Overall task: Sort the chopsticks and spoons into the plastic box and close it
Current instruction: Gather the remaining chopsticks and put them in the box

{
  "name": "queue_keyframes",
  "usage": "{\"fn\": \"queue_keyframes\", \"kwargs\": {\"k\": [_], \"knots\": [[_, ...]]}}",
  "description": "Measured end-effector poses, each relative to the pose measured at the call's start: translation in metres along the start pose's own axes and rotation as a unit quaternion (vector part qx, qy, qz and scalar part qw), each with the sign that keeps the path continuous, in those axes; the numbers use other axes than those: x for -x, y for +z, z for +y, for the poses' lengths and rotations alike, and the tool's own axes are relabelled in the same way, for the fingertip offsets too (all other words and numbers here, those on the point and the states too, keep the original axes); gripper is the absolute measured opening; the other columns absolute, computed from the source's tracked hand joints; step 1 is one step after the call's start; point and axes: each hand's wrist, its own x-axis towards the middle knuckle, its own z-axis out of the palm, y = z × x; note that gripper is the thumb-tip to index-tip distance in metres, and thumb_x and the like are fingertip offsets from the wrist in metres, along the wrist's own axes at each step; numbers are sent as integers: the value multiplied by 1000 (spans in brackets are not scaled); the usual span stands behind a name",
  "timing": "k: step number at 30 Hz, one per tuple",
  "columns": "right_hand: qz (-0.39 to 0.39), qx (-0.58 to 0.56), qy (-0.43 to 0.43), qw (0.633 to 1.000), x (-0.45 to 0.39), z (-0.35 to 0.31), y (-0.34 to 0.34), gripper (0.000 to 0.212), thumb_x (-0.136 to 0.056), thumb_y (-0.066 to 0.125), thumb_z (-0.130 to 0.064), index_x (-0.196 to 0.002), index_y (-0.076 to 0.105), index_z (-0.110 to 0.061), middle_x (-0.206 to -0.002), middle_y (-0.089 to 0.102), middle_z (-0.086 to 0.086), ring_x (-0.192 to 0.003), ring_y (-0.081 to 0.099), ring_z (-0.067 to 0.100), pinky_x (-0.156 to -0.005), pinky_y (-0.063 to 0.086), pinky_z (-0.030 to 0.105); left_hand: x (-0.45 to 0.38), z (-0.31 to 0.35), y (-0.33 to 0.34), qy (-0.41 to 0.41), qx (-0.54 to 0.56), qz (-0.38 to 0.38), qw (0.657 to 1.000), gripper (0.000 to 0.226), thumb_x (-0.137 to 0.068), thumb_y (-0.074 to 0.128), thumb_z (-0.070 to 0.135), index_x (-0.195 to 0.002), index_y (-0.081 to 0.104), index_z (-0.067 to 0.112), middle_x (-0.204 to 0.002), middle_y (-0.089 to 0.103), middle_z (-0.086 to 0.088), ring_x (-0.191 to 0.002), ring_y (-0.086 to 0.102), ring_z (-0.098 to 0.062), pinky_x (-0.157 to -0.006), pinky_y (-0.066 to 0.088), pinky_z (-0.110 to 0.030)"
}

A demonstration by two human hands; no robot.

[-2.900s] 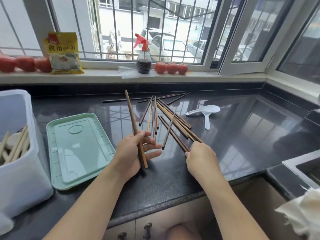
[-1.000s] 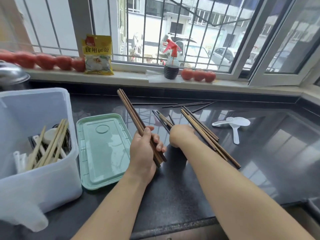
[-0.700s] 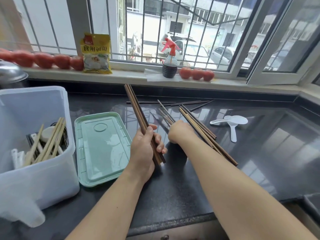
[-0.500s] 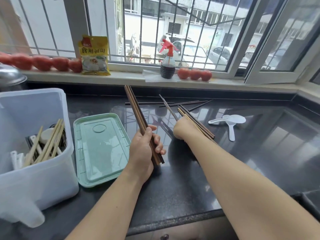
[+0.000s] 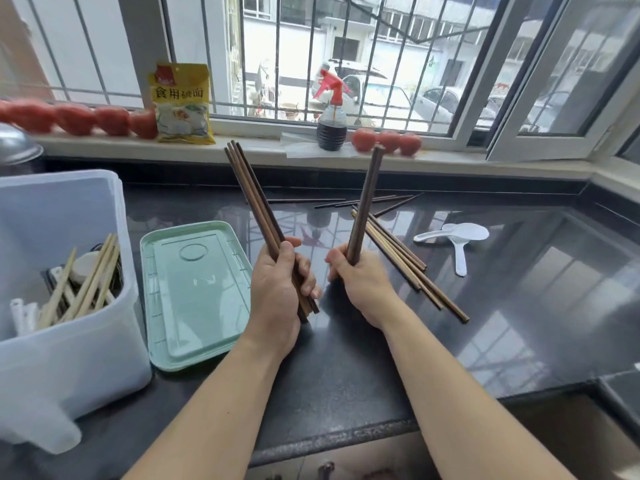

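Note:
My left hand (image 5: 280,292) grips a bundle of dark brown chopsticks (image 5: 252,199) that tilts up and to the left. My right hand (image 5: 360,282) grips a second small bundle of brown chopsticks (image 5: 367,202), held almost upright. More brown chopsticks (image 5: 408,268) lie on the black counter just right of my right hand, and a few thin ones (image 5: 356,201) lie near the back. A white plastic spoon (image 5: 457,237) lies further right. The translucent plastic box (image 5: 69,355) stands open at the left with pale chopsticks inside. Its green lid (image 5: 194,292) lies flat beside it.
On the windowsill stand a yellow packet (image 5: 181,102), a spray bottle (image 5: 331,116) and rows of tomatoes (image 5: 386,142). A metal pot lid (image 5: 15,143) shows at the far left. The counter's front edge (image 5: 332,441) runs below my forearms.
My right hand has lifted a few chopsticks off the counter pile and raised them upright. My left hand has tilted its bundle higher. The rest of the pile stays on the counter.

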Motion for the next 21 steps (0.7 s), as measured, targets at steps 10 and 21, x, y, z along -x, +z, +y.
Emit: {"fn": "queue_keyframes", "kwargs": {"k": [10, 21], "knots": [[33, -80, -18, 996, 3, 3, -1, 6, -99, 61, -16, -100, 60, -10, -71, 60, 5, -63, 60, 17, -70, 52, 36, 0, -5, -2, 12, -73, -24, 997, 18, -112, 37, 21, -114, 53, 14, -71, 46, -2, -52, 40, -15, -52, 41, -30], [48, 80, -129, 987, 38, -5, 16, 22, -101, 52, -47, -112, 48, -28, -92, 68, -9, -82, 65, -3, -70, 56, 22, 6, -14, 6, 34, -201, 13, 979, 18, -111, 43, 22, -109, 60, 26, -109, 74, -7, -102, 74, -24, -78, 62, -46]]}}
